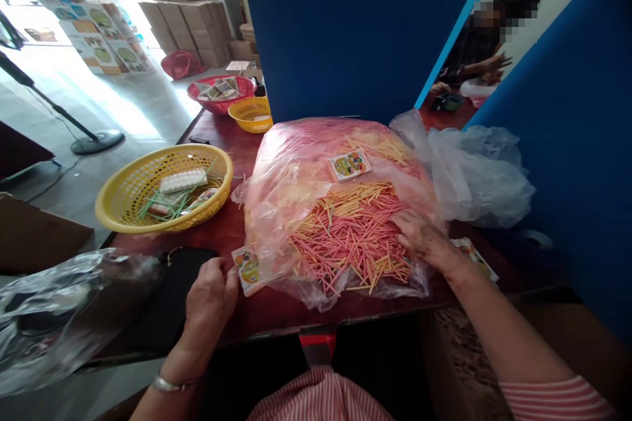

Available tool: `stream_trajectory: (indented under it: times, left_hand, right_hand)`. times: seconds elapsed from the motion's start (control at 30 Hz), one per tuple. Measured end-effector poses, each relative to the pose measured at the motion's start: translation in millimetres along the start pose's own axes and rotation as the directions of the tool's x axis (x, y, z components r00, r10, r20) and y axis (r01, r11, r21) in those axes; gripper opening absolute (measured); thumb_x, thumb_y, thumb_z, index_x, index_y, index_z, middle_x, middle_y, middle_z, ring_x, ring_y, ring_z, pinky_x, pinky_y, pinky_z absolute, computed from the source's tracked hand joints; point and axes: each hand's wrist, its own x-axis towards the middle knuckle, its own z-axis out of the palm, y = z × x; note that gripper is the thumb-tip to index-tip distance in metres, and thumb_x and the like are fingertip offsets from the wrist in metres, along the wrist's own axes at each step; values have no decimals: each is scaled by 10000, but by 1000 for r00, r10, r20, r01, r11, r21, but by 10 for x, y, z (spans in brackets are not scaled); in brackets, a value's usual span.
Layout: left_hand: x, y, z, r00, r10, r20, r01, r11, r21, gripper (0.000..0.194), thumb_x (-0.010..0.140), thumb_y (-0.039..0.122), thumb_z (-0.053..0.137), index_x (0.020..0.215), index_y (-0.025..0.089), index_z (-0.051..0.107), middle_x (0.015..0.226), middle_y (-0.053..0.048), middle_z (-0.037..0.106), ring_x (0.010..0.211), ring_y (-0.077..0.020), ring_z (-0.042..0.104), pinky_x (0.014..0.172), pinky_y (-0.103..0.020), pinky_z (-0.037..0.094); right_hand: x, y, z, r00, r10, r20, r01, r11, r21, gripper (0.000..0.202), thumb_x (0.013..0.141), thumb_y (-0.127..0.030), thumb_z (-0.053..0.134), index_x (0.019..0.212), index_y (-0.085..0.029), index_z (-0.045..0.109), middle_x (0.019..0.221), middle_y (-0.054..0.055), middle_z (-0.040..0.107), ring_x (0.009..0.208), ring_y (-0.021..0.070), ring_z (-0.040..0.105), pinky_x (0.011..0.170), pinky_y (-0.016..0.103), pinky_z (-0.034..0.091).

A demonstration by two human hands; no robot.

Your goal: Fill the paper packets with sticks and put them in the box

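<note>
A big clear plastic bag (pixel 286 177) lies opened in front of me, full of thin pink and yellow sticks (pixel 345 230). My right hand (pixel 422 237) reaches into the right side of the opening, its fingers stretched and slightly apart, touching the sticks. Left of the bag, my left hand (pixel 212 289) has its fingers curled in at the edge of a small printed card (pixel 249 271) and seems to pinch it; the fingertips are partly hidden. Another printed card (pixel 348 165) lies on top of the bag. A third card (pixel 474 258) is partly covered by my right forearm.
On the dark red table (pixel 291 322), a yellow basket (pixel 162 227) holds green sticks and packets. Behind it are a smaller yellow basket (pixel 251 122) and a red basket (pixel 220 105). A black case (pixel 185 263) and crumpled plastic (pixel 64 316) lie left. A blue partition (pixel 340 33) stands behind; a person (pixel 478 52) sits beyond.
</note>
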Motion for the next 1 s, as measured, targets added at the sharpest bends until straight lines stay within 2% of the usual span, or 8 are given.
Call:
stream_trajectory:
  times: [0.13,0.33,0.5,0.6,0.7,0.83,0.93,1.0]
  left_hand:
    - [1,2,58,992,-76,101,78,997,-20,260,855,316,449,991,133,574,939,-129,673,846,-253,647,682,-296,435]
    - [-8,140,86,985,-100,142,113,990,-90,306,836,380,515,1007,131,557,895,-124,685,817,-237,657,660,-274,418]
    - [71,41,205,981,-158,114,181,956,-231,287,753,254,595,1007,123,564,791,-67,675,736,-193,644,629,-243,413]
    - [107,-56,265,978,-178,110,208,897,-391,314,737,279,589,1006,117,568,748,-40,662,693,-178,636,612,-234,429]
    - [111,-91,268,981,-153,123,191,891,-413,216,756,308,558,902,153,595,710,-25,647,652,-175,621,585,-234,415]
    - [63,-59,236,990,-140,9,138,962,-237,171,807,311,509,879,178,589,657,-21,612,610,-176,577,562,-245,360]
    - [23,-63,246,984,-77,-164,51,986,-156,153,840,276,456,846,178,573,718,-37,607,632,-165,557,575,-244,353]
    - [9,-101,245,952,-53,-302,6,988,-156,166,856,280,436,849,174,563,741,-36,601,636,-158,545,583,-244,361]
  right_hand:
    - [24,17,-5,992,-50,113,66,988,-143,190,759,-125,539,937,-141,603,929,99,627,876,239,553,771,348,427]
    - [-28,-174,180,999,-30,-32,12,887,-461,146,773,-51,484,816,-117,606,797,117,597,763,260,527,692,360,394]
    - [-64,-146,260,994,-36,-106,-13,901,-433,171,786,-49,479,874,-103,615,824,119,603,796,254,519,726,347,391]
    - [-47,-140,230,995,-13,-101,-27,924,-381,181,802,-56,470,883,-118,619,854,111,618,812,243,522,735,335,387]
    - [-18,-157,205,996,31,-89,-62,926,-373,177,812,-71,462,860,-131,622,849,105,621,821,251,517,727,341,378]
    - [-3,-165,201,992,64,-106,-93,949,-302,218,812,-44,421,885,-117,613,847,108,624,808,236,518,743,331,379]
    - [7,-156,201,988,100,-115,-125,962,-241,243,814,-25,391,870,-126,604,835,99,628,793,225,522,733,322,386]
    - [20,-158,204,985,122,-121,-148,962,-230,245,812,-19,386,829,-145,596,823,89,623,792,222,520,732,318,390]
